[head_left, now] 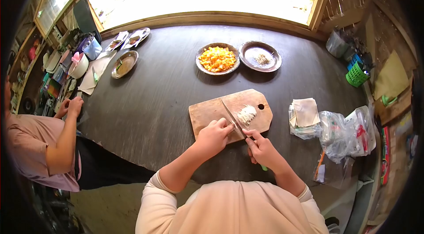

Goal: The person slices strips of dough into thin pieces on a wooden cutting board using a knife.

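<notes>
A small heap of fine white shreds (247, 114) lies on a wooden cutting board (204, 112), right of the blade of a knife (230, 111) that slants across the wood. The person's right hand (260, 148) is closed around the knife's handle, whose green end shows below the palm. The left hand (216, 133), its fingers bunched, rests at the board on the other side of the blade, beside a few pale bits; whether it grips a piece cannot be told.

The board, with a dark hole near one end, sits close to the person on a broad dark table (159, 110). Beyond it, a bowl (199, 67) of chopped orange pieces (217, 59) stands just beside a dark plate (249, 52) holding a little heap of brownish scraps (262, 60). To the right lie a stack of pale squares (305, 112) and clear plastic bags (335, 133). At left, a second person (37, 145) stands by the table's edge, both hands raised near each other, with an oval dish (129, 61) farther back.
</notes>
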### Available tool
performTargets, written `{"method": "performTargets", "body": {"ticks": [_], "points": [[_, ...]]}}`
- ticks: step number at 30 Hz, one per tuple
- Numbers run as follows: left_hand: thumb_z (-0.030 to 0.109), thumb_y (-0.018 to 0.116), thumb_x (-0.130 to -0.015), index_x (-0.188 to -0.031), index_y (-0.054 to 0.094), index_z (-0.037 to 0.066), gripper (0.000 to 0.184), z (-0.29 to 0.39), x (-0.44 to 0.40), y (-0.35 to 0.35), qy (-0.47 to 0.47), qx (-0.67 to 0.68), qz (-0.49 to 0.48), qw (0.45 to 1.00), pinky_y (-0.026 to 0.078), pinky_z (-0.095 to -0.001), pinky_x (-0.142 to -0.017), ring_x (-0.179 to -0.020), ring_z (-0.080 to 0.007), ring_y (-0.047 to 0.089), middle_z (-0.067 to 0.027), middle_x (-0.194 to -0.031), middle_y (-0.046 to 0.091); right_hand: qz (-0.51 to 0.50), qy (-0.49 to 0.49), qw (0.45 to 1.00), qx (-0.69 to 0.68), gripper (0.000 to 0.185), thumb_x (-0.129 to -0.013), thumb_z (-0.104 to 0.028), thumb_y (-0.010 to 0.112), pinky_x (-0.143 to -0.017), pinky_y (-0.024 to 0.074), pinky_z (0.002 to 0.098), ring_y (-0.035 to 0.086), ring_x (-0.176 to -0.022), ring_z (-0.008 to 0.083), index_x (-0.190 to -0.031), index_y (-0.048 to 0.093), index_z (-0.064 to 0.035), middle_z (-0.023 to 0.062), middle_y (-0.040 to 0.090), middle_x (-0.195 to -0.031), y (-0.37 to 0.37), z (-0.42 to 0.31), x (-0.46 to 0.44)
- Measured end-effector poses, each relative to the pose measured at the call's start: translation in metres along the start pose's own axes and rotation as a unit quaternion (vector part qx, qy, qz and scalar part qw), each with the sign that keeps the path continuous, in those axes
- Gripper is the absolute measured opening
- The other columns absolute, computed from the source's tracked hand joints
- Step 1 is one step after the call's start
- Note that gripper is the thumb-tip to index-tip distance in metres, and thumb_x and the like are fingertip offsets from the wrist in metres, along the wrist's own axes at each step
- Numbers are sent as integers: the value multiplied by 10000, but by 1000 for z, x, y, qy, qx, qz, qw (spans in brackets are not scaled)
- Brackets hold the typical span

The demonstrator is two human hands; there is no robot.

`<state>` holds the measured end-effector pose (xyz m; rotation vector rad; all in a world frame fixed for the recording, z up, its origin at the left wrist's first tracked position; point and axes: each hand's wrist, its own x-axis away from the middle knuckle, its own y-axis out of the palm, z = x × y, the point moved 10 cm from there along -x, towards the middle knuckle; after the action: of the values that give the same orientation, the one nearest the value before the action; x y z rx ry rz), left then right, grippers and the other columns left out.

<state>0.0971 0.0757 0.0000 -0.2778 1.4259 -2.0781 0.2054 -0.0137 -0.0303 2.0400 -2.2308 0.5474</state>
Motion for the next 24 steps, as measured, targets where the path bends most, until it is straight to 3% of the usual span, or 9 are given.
{"method": "performTargets", "body": {"ticks": [16, 24], "points": [[124, 675, -807, -1254, 631, 132, 449, 8, 3, 10, 41, -85, -1, 996, 544, -341, -768, -929, -245, 585, -42, -1057, 577, 31, 8, 998, 46, 324, -1033, -132, 458, -444, 438, 282, 536, -450, 117, -1355, 482, -110, 39, 537, -582, 8, 2, -5], [124, 646, -826, -1242, 642, 133, 416, 3, 3, 8, 25, -61, 4, 998, 543, -347, -771, -931, -244, 593, -42, -1056, 591, 13, 28, 999, -15, 341, -1044, -145, 437, -453, 446, 274, 529, -475, 105, -1383, 469, -124, 34, 540, -639, 4, 0, 1]]}}
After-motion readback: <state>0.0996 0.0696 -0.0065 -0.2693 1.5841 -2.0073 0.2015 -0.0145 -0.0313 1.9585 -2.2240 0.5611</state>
